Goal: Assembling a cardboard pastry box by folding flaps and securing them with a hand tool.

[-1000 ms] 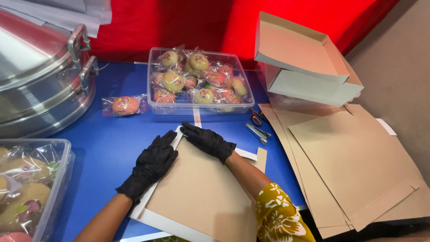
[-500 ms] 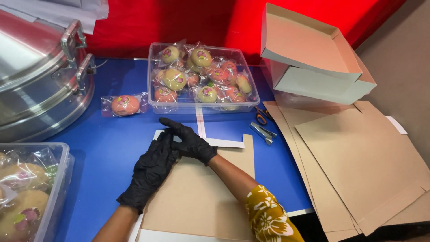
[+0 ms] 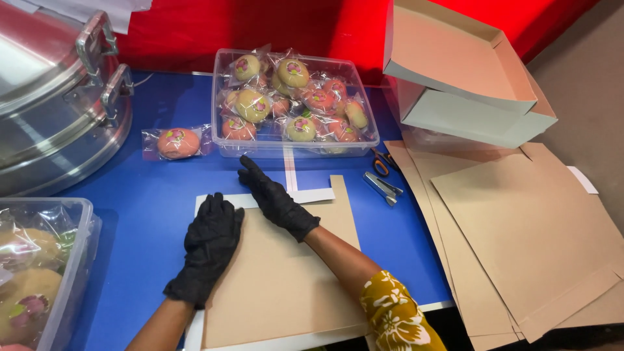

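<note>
both gloved hands lie open-palmed, gripping nothing, on the flat cardboard box blank (image 3: 286, 279), left hand (image 3: 209, 244) pinning its left edge, right hand (image 3: 273, 198) pressing the top flap, seemingly creasing it.

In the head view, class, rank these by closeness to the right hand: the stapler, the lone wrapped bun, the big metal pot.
From the right hand:
1. Stapler, to its right.
2. Wrapped bun, up and left.
3. Metal pot, far left.

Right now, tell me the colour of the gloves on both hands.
Black, on the left hand and right hand alike, pressing the flat cardboard sheet; the head view shows it.
</note>
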